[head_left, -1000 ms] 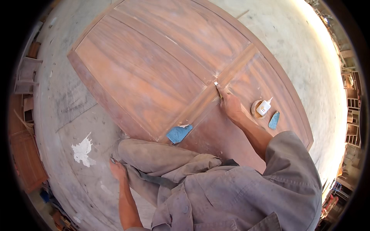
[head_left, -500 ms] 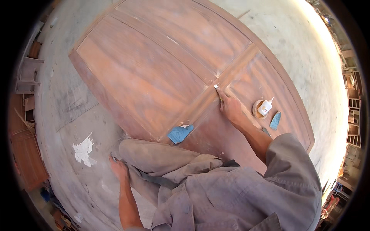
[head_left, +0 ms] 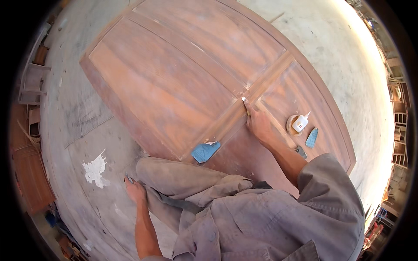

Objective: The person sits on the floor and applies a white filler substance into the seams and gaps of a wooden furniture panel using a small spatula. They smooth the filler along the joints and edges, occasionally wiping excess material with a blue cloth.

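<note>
A large reddish-brown wooden panelled door [head_left: 161, 82] lies flat before me. My right hand [head_left: 260, 124] is closed round a small flat-tipped tool [head_left: 244, 99], mostly hidden in the fingers. Its pale tip rests on the door's cross rail, near where the rails meet. Down at the left, beside my bent knee, my left hand [head_left: 136, 191] is closed over the floor, with a dark sliver showing at its fingertips; I cannot make out what it is. A folded blue sandpaper piece [head_left: 204, 152] lies on the rail's near end.
Right of my right hand stand a small white bottle [head_left: 299, 123] on a round lid-like dish [head_left: 291, 126], a blue strip [head_left: 311, 138] and a dark grey piece [head_left: 301, 151]. White dried splatter [head_left: 95, 169] marks the concrete floor [head_left: 82, 113]. Wooden furniture [head_left: 32, 169] lines the left edge.
My right hand stays at almost the same spot on the rail, its forearm shifted slightly. The whole view has drifted a little; the left hand looks unmoved.
</note>
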### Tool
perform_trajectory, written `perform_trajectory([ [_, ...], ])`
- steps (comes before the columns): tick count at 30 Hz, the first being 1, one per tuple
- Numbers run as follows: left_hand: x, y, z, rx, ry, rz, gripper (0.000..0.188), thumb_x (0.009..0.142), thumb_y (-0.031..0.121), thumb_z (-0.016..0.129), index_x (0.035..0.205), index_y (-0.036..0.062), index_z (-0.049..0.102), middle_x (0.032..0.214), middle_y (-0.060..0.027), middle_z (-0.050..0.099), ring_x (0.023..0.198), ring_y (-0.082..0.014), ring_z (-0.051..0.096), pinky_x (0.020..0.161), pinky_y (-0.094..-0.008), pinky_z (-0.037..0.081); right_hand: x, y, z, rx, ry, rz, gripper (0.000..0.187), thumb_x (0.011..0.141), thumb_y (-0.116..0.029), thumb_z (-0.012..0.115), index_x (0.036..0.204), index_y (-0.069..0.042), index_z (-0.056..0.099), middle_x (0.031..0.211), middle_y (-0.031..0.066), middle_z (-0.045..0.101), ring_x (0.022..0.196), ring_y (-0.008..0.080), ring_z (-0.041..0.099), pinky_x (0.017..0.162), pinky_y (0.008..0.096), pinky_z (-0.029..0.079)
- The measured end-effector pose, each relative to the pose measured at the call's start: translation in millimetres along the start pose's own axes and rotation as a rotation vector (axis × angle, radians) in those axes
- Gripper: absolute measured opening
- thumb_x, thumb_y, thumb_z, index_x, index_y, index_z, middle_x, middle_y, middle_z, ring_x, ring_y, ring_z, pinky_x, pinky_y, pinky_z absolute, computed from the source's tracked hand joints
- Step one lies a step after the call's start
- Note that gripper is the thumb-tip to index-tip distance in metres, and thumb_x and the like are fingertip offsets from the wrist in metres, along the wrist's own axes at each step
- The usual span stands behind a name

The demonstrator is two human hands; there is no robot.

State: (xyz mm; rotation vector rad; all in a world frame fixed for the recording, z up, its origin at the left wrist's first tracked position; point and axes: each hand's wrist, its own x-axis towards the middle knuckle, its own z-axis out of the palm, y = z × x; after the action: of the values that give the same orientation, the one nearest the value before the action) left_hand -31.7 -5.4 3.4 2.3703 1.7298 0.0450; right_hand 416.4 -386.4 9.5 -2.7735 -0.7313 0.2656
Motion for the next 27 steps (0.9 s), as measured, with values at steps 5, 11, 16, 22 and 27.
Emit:
perform_trajectory([
  [5,-1,5,4,0.081,-0.08,0.031,0.059,0.104,0.015,0.052,0.159,-0.002,0.041,0.151,-0.0315,0.054,0.132,-0.0488,0.056,0.109,-0.0516,0.047,53,29,0,0.168,0.136,0.031,0.056,0.097,-0.013,0.06,0.153,-0.02,0.056,0.087,0.0261,0.073,0.081,0.048,0.072,0.074,0.0567,0.056],
  [11,6,-6,-1,-0.159,0.02,0.182,0.069,0.103,0.005,0.045,0.168,-0.0003,0.025,0.165,-0.0324,0.037,0.14,-0.0437,0.05,0.119,-0.0477,0.038,154,86,-35,0.035,0.408,0.143,0.057,0.098,-0.017,0.06,0.154,-0.013,0.051,0.119,0.023,0.068,0.094,0.0462,0.071,0.077,0.0568,0.058],
  [16,-23,201,-28,-0.519,-0.002,0.331,0.06,0.107,0.01,0.043,0.164,-0.0076,0.031,0.162,-0.028,0.046,0.15,-0.0392,0.042,0.124,-0.0445,0.031,183,132,-9,-0.062,0.611,0.163,0.065,0.093,-0.019,0.066,0.155,-0.012,0.049,0.121,0.0188,0.065,0.106,0.0399,0.069,0.09,0.0517,0.056],
  [22,-61,371,5,-0.59,-0.527,0.881,0.053,0.104,0.007,0.047,0.157,-0.0007,0.05,0.154,-0.0282,0.052,0.146,-0.0415,0.047,0.121,-0.0455,0.035,182,124,3,-0.076,0.62,0.132,0.064,0.09,-0.02,0.068,0.152,-0.013,0.054,0.116,0.0152,0.067,0.108,0.0335,0.068,0.095,0.0475,0.053],
  [27,-72,437,64,-0.312,-0.417,1.292,0.062,0.102,0.009,0.059,0.161,0.0038,0.043,0.158,-0.0158,0.054,0.153,-0.0478,0.037,0.126,-0.0634,0.021,179,117,-5,-0.086,0.618,0.122,0.065,0.089,-0.019,0.069,0.151,-0.013,0.055,0.113,0.0131,0.067,0.106,0.0319,0.068,0.093,0.0459,0.052],
])
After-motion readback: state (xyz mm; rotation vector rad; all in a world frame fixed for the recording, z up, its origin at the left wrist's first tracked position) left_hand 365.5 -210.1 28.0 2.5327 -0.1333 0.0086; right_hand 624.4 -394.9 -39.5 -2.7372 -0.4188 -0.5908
